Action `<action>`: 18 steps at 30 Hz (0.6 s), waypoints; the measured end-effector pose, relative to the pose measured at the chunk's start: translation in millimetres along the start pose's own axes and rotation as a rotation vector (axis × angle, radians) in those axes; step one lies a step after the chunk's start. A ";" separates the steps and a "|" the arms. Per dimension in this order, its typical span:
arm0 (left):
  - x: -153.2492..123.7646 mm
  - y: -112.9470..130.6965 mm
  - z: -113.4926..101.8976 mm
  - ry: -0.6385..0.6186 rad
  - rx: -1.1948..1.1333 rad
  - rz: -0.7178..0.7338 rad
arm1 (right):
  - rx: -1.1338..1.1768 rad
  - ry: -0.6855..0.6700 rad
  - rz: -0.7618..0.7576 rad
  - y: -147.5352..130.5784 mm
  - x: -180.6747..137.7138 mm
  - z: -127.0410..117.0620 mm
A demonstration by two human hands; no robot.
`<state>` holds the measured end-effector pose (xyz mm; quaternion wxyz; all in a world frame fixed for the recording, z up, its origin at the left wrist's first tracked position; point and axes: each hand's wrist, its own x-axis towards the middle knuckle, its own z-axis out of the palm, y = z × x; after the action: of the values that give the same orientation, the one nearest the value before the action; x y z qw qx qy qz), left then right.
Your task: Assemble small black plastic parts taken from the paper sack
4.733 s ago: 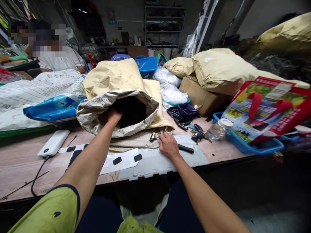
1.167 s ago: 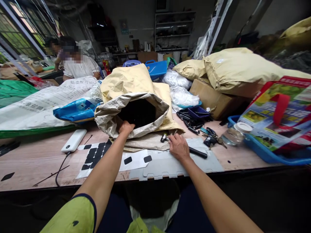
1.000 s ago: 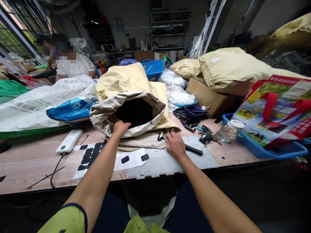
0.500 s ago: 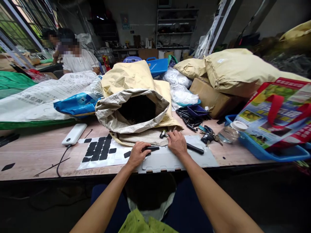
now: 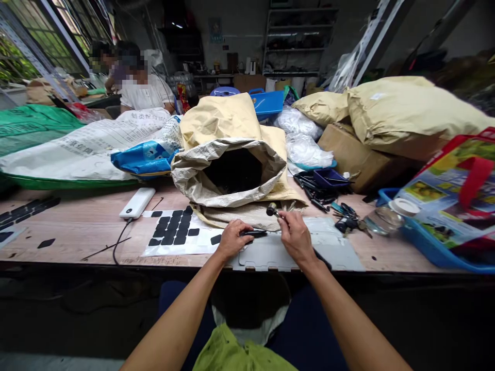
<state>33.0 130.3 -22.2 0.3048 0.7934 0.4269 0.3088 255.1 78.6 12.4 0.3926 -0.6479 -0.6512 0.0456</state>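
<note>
My right hand point(image 5: 297, 238) is closed around a small hammer point(image 5: 271, 209). The hammer's head points up and to the left, and its black handle shows below my wrist. My left hand point(image 5: 234, 239) grips a slim black piece point(image 5: 256, 233) that lies low over a grey flat board point(image 5: 263, 255); I cannot make out exactly what the piece is. Left of it, a white sheet point(image 5: 201, 242) carries rows of black stick-on patches point(image 5: 172, 226). Just behind both hands a large sack point(image 5: 228, 198) lies with its mouth facing me, dark inside.
On the right are a heap of black parts point(image 5: 311, 193), keys point(image 5: 348, 219), a lidded jar point(image 5: 384, 219) and a blue basket point(image 5: 436, 252) holding a printed bag. A white power bank point(image 5: 137, 202) with a cable sits left. A person point(image 5: 143, 93) sits further back.
The hammer's head has come up off the board and its handle end has dropped as my right hand tilted it. My view has turned slightly left. My left hand keeps its hold.
</note>
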 end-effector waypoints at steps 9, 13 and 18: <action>-0.2 -3.1 2.8 0.009 0.001 -0.029 | 0.155 -0.106 -0.021 -50.7 -42.7 14.6; 0.4 -4.1 4.4 0.005 -0.003 -0.061 | 0.051 -0.169 -0.008 -51.7 -46.8 16.6; 0.8 -6.2 6.7 0.014 -0.031 -0.068 | 0.017 -0.081 0.022 -47.6 -45.7 11.5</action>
<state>35.3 132.3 -30.9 0.3240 0.7715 0.4510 0.3105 203.3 36.2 10.8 0.3709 -0.6491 -0.6591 0.0815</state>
